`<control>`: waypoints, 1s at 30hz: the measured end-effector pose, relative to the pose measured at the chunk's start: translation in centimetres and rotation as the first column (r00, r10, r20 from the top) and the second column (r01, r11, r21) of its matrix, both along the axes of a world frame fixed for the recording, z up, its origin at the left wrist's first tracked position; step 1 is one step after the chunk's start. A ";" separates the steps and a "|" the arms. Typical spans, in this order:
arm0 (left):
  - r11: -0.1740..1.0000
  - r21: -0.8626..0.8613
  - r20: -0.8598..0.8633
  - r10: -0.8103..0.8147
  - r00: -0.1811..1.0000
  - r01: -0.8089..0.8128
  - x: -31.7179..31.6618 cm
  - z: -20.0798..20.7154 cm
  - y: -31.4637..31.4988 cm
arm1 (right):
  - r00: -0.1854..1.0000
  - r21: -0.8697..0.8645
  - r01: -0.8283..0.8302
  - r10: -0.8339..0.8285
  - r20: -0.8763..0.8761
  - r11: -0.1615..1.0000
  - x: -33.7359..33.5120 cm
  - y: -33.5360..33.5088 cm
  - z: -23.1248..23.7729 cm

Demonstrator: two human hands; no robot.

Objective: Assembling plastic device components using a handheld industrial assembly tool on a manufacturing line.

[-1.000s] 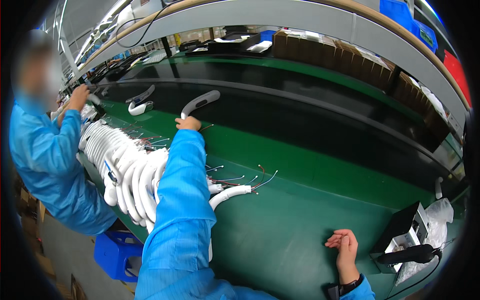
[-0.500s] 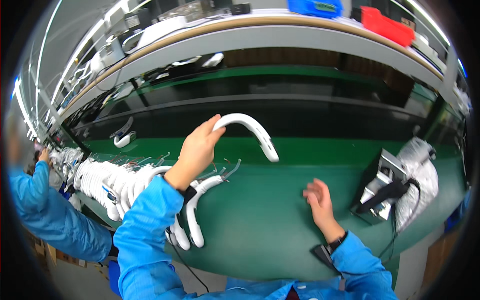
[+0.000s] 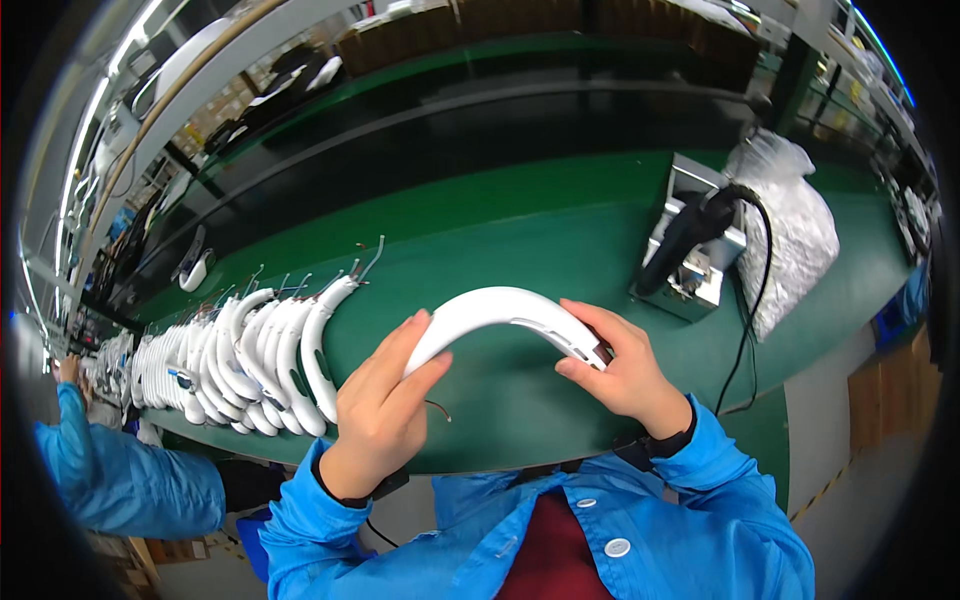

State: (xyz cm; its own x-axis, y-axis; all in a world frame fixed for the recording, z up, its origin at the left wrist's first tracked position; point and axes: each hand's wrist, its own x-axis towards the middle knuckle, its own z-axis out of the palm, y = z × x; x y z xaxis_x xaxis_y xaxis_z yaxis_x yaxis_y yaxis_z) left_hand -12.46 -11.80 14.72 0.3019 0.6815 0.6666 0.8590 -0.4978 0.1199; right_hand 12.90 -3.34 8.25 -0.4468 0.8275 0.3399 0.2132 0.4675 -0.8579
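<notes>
White and smooth, a curved housing [image 3: 490, 302] spans the gap between my two grips over the near part of a green worktop [image 3: 520, 425], seen from a distance through the head camera. My left grip [image 3: 380, 412] is closed about one end, fingers on the outer side and thumb on the inner; my right grip [image 3: 630, 370] pinches the other end between thumb and forefinger, beside a dark opening. Nothing else shows in either.

By its look I judge the housing light and stiff, probably moulded plastic. Its sleek skin could slide under dry fingers, so I favour holding both ends, thumbs toward the inner curve. The slots [image 3: 548, 331] near the right end look like the weak spot, and I would keep hard pressure off their edges. A thin wire [image 3: 440, 409] shows beside my left grip; whether it belongs to the housing I cannot tell, but it would take little tugging.

At left, similar white pieces [image 3: 262, 350] lie packed side by side, wire ends [image 3: 373, 258] pointing away; at right, a black-handled tool [image 3: 683, 240] lies across a metal box [image 3: 712, 292] near a clear bag [image 3: 795, 225].
</notes>
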 end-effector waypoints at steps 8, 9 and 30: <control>0.740 -0.301 0.912 0.040 0.407 0.602 1.3 -2.5 -1.5 | 0.980 -0.072 -0.069 0.081 0.182 0.995 3.1 -0.8 2.8; 0.687 -0.353 0.913 0.104 0.395 0.635 1.7 -2.6 -1.2 | 0.970 -0.067 -0.140 0.150 0.194 0.988 3.4 -0.7 2.7; 0.544 -0.168 0.822 0.538 -0.188 0.822 2.2 -7.5 -4.2 | 0.990 -0.060 -0.085 0.091 0.111 0.995 5.2 -0.1 0.4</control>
State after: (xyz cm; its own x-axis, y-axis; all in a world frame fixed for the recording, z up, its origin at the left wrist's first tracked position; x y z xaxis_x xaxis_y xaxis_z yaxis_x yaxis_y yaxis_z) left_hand -10.28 -16.04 7.18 0.1456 0.9624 -0.2291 -0.6349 0.2685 0.7244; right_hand 18.09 -3.44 8.65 -0.5520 0.7992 0.2380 0.2705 0.4416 -0.8554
